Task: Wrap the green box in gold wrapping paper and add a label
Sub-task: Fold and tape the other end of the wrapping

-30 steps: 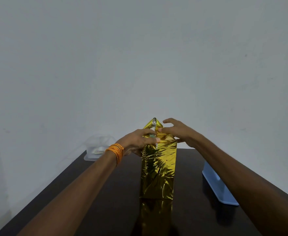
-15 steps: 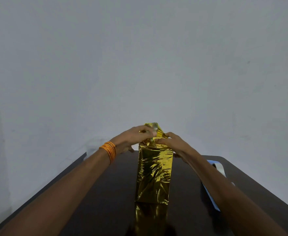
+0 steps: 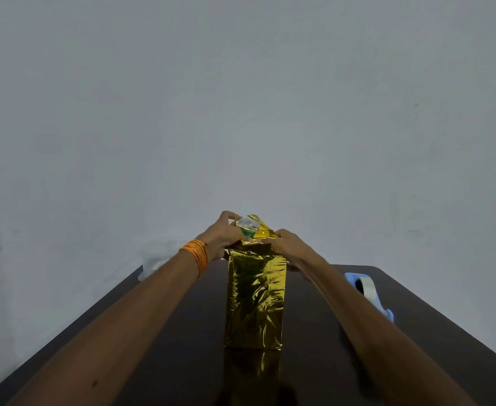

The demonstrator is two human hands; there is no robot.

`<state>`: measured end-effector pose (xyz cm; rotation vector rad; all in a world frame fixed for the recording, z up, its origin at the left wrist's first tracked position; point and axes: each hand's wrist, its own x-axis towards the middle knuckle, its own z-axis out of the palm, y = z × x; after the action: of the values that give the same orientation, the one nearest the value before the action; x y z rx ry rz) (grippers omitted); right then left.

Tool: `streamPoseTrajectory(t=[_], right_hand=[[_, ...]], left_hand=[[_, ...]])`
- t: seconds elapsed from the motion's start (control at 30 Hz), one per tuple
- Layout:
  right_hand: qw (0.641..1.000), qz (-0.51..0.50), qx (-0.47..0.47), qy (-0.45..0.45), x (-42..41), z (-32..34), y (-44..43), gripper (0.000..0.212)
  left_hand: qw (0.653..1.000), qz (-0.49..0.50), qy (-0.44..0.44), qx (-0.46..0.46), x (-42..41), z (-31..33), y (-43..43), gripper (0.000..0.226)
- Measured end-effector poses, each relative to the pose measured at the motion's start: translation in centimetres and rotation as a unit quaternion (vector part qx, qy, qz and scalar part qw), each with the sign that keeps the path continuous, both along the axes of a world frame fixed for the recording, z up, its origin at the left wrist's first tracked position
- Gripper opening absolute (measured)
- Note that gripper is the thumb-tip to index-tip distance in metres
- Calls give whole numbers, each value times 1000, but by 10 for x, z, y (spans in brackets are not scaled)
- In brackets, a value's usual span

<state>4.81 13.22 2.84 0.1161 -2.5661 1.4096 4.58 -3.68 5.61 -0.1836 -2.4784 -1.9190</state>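
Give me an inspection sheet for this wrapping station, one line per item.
Surface: dark glossy table, reflecting the box.
Job's things: green box upright, covered in gold wrapping paper; green shows at the unfinished top; no label seen.
Clutter: tape dispenser on the right; clear plastic item at far left edge.
Hands: left hand and right hand fold the top flaps.
Cables: nothing seen.
Surroundings: plain pale wall.

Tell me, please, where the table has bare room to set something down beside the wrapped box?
Bare table lies left of the gold-wrapped box, under the left forearm. Right is tighter: the tape dispenser sits past the right forearm. Both hands, left hand and right hand, crowd the box's top.
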Motion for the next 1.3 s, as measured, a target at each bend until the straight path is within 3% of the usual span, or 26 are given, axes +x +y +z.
streamPoseTrajectory(t=[0.27,0.4,0.53,0.63,0.7,0.83,0.93,1.1,1.2,1.3], right_hand=[[1000,11,-22,3,3,-1,5,52],[1000,4,-24,9,6,-1,1,41],[999,-19,-37,25,8,-6,6,33],[994,-31,-94,40,10,-6,5,54],[989,-42,-135,48,12,-2,5,63],[975,-97,-183,82,14,3,28,43],[968,-161,-158,114,24,2,57,32],[960,-251,-76,97,56,-20,118,22],[955,-294,-18,40,73,-49,159,28],[954,-296,-29,-26,88,-79,181,32]], left_hand=[[1000,-19,13,0,2,-5,-4,78],[1000,-16,13,14,7,0,-3,62],[997,24,77,-11,6,-2,-14,50],[990,55,128,17,11,6,-17,54],[979,71,189,13,20,14,-9,49],[925,73,347,-139,41,28,26,37],[883,44,416,-211,53,33,64,16],[883,-14,394,-255,57,9,130,12],[910,-63,318,-258,46,-30,159,12],[926,-126,225,-276,36,-73,182,8]])
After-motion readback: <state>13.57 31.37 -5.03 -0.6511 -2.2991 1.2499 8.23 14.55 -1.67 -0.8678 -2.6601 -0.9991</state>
